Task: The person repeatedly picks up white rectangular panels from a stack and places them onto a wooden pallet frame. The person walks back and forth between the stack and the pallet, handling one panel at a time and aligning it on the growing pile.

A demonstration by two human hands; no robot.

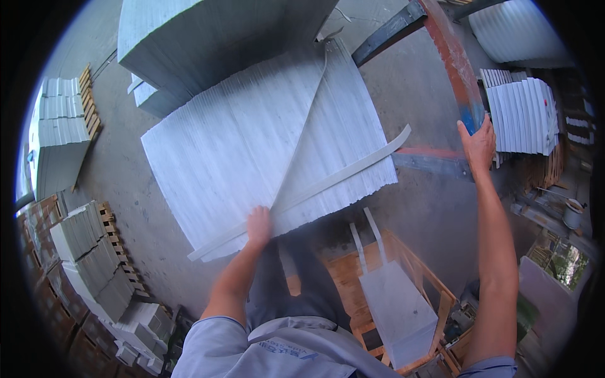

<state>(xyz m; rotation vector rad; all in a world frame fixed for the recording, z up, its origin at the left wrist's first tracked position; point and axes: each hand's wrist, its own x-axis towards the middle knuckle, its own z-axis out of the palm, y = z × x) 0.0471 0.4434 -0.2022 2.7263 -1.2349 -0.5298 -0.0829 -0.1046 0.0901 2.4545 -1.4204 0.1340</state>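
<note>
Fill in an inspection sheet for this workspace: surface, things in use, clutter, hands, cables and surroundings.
Surface: grey floor, under and around a pale slab stack with a ridged top.
Things in use: wide strip and thin strip across the stack, meeting near the left hand; the wide one overhangs at its right end.
Clutter: wooden crate with a pale slab, lower right.
Hands: left hand at the strips, blurred, grip unclear; right hand around the blue part of a red bar.
Cables: none certain; thin dark line on the floor, upper left, unclear.
Surroundings: stacked slabs on a pallet, left; bucket, far right.
</note>
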